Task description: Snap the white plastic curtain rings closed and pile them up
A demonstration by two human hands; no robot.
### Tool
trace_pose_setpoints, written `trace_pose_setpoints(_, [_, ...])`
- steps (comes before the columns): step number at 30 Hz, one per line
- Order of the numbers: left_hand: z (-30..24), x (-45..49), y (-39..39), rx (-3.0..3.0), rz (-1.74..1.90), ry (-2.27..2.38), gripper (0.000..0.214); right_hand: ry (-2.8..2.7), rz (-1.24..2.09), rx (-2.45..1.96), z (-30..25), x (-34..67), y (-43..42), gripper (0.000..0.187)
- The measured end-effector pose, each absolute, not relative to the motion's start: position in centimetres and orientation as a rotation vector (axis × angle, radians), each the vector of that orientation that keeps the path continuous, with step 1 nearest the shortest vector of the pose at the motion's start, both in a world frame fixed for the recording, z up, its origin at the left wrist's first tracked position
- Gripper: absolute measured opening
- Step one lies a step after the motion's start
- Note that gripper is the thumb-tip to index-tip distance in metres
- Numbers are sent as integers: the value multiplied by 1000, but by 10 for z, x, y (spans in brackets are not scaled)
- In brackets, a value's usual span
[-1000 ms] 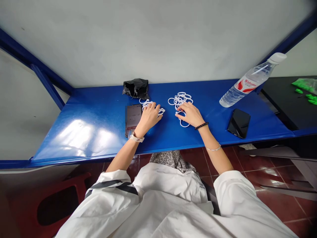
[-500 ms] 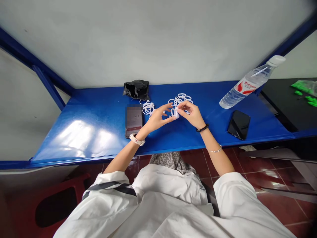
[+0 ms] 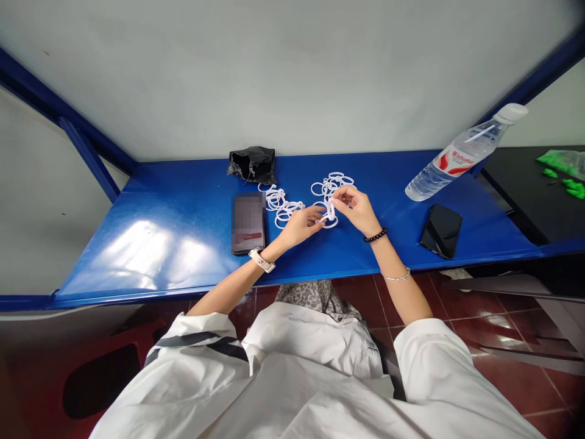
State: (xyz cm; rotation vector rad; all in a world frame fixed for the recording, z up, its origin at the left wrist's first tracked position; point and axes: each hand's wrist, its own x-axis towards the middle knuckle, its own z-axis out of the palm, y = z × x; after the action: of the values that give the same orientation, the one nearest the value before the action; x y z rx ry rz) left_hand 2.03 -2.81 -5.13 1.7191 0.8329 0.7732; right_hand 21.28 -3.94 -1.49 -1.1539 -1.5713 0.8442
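Note:
Over the blue table, my right hand [image 3: 355, 208] pinches a white plastic ring [image 3: 331, 211] between thumb and fingers, and the ring stands nearly edge-on. My left hand [image 3: 302, 225] is closed close beside it, its thumb and fingertips on a white ring at the same spot. The fingers partly hide where these rings meet. Behind my right hand lies a loose heap of white rings [image 3: 338, 178]. More white rings [image 3: 284, 210] lie in a trail to the left of my left hand.
A phone with a lit screen [image 3: 248, 225] lies left of the rings, below a crumpled black bag [image 3: 252, 164]. To the right are a water bottle [image 3: 452, 160] and a dark phone [image 3: 441, 230]. Green pieces [image 3: 573, 186] lie on the black surface further right.
My left hand has gone from spread fingers to closed ones on a ring and shifted slightly right and down. More of the left trail of rings now shows. My right hand barely moved.

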Motion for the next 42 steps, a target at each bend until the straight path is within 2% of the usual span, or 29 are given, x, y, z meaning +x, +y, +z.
trace_pose_setpoints(3, [-50,21,-30,1630,816,841,26,-1543,821,-1174,-16,217,-37,42])
trace_pose_setpoints(10, [-38,21,-33,1517,1043,745,39,-1548,903,-1122,-15,218,-37,42])
trace_pose_setpoints(13, [-41,24,-34,1515,1007,714,46,-1634,1003,-1084,-15,214,-39,39])
trace_pose_setpoints(18, [-51,30,-34,1562,916,731,45,-1604,1057,-1130,-21,214,-37,39])
trace_pose_setpoints(25, [-52,29,-34,1635,834,830,64,-1467,1147,-1172,-23,217,-34,41])
trace_pose_setpoints(32, [-53,32,-33,1655,857,803,58,-1515,1206,-1107,-20,210,-39,44])
trace_pose_setpoints(42, [-33,22,-40,1709,994,805,52,-1641,1003,-1067,-14,211,-41,48])
